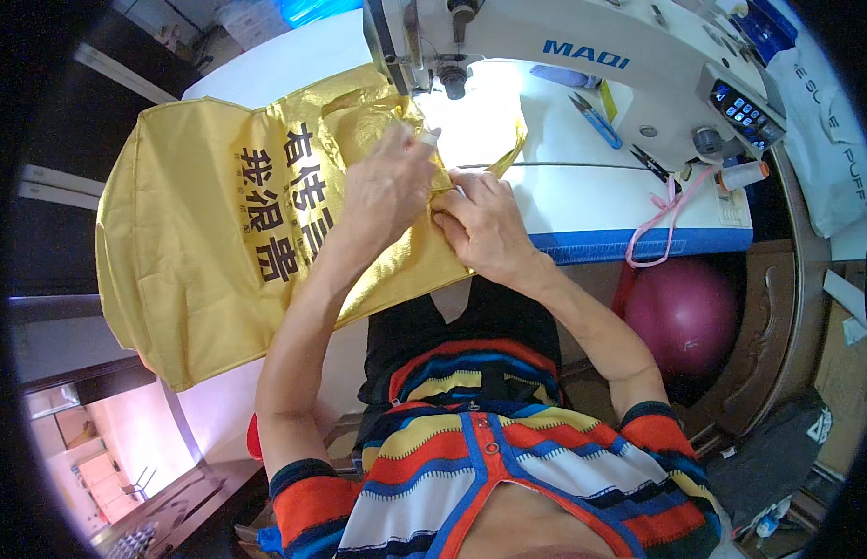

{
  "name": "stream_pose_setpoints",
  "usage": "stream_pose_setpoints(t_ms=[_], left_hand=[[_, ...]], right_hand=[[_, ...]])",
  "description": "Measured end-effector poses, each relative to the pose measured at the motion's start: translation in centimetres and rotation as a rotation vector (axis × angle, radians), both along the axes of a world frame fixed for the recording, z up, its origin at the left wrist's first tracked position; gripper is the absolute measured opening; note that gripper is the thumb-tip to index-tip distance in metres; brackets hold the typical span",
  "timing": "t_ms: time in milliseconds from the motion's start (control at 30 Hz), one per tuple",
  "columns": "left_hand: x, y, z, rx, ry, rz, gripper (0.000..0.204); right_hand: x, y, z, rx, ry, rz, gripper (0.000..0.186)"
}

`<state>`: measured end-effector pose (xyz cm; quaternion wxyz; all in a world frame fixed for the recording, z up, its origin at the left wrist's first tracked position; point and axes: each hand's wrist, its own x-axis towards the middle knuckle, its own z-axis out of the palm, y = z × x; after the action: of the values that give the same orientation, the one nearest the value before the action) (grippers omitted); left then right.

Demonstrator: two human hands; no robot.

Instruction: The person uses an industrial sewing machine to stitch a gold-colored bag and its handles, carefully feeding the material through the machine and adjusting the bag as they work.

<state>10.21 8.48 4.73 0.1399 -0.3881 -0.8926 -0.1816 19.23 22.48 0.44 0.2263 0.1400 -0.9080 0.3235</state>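
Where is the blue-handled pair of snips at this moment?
In the head view, the blue-handled snips lie on the white sewing table, right of the needle and both hands, under the sewing machine arm, near small black scissors.

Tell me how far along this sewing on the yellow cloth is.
Done: the yellow cloth already lies on the white table with one edge up by the sewing machine. In hand: the left hand and right hand pinch and fold that edge just short of the needle. Left: the fold is not yet under the needle; finished seams cannot be made out.
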Motion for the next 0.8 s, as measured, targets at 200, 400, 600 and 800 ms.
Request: stream_pose_setpoints(t_ms=[200, 400, 600, 800], left_hand=[[-0.9, 1.1, -0.2, -0.287, -0.047, -0.099, 0.018], [-1.6, -0.2, -2.5, 0.001, 0.229, -0.046, 0.037], [-3.2, -1.5, -4.2, 0.012, 0.296, -0.031, 0.028], [-5.1, -3.1, -5.1, 0.105, 0.209, -0.06, 0.019]], right_hand=[[0.6, -1.9, -0.1, 0.053, 0.04, -0.107, 0.019], [0.5, -3.3, -0.3, 0.088, 0.032, -0.211, 0.013], [0.6, -3.5, -0.1, 0.031, -0.002, -0.181, 0.015], [1.6, -3.8, 0.5, -0.047, -0.047, -0.123, 0.019]])
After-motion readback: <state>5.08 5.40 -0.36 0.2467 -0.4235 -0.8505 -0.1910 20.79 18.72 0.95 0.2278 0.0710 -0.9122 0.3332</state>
